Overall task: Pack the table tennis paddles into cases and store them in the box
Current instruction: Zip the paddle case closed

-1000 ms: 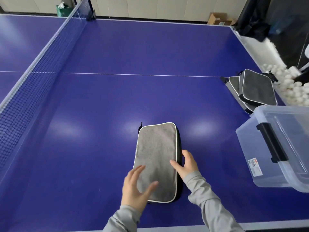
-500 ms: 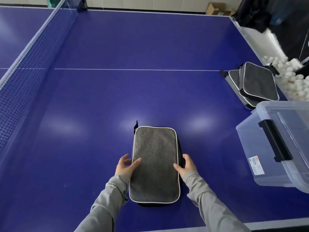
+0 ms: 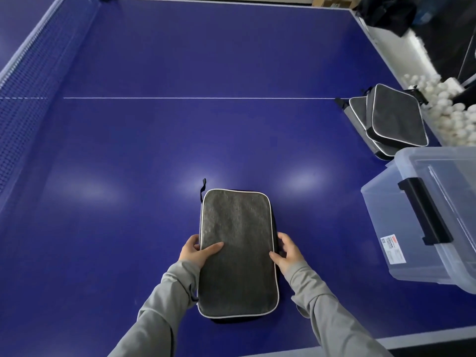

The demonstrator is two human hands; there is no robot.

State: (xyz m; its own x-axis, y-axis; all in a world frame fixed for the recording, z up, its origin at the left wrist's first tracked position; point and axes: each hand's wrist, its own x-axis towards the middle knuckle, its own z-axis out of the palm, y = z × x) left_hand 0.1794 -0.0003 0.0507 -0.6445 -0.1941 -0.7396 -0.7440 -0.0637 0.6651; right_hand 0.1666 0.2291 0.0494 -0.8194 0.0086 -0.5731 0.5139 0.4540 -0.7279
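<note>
A closed grey case (image 3: 238,253) lies flat on the near middle of the blue table (image 3: 180,140); the left hand (image 3: 197,251) grips its left edge, thumb curled over the top, and the right hand (image 3: 288,251) grips its right edge; two more cases (image 3: 394,119) are stacked at the far right, just beyond the clear box (image 3: 425,217); no paddle shows, so packing seems done and boxing remains.

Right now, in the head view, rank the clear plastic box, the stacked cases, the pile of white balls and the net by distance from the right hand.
1. Clear plastic box, just right of the right hand.
2. Stacked cases, far right.
3. White balls, beyond the cases.
4. Net, far left.
</note>
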